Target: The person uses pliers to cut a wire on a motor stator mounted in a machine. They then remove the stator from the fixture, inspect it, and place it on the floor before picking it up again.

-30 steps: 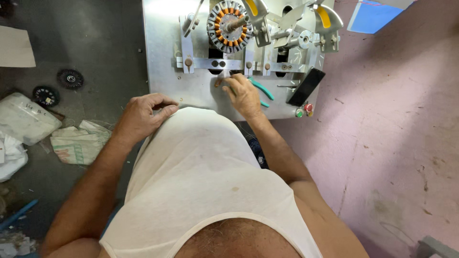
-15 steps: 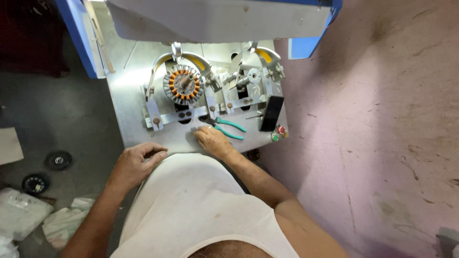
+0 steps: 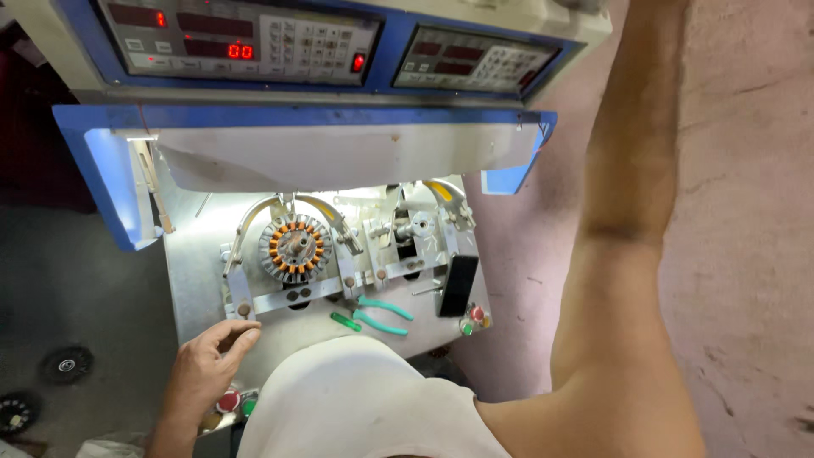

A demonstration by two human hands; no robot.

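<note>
My left hand (image 3: pixel 208 356) rests on the front left edge of the grey metal machine plate (image 3: pixel 199 288), fingers loosely curled and holding nothing. Just beyond it a round stator with orange windings (image 3: pixel 295 248) sits clamped in a fixture. Green-handled pliers (image 3: pixel 381 312) lie on the plate near my white-shirted belly. My right arm (image 3: pixel 623 254) reaches straight up along the right side, and its hand is past the top of the picture.
A blue-framed control box with two keypad panels showing red digits (image 3: pixel 237 42) overhangs the plate. A black phone (image 3: pixel 458 286) leans beside red and green buttons (image 3: pixel 471 320). More buttons (image 3: pixel 227 400) sit below my left hand. Black discs (image 3: pixel 66 365) lie on the floor at left.
My right hand left the plate near the pliers and rose up out of view. The view tilted upward, revealing the control box. My left hand stayed at the plate's front edge.
</note>
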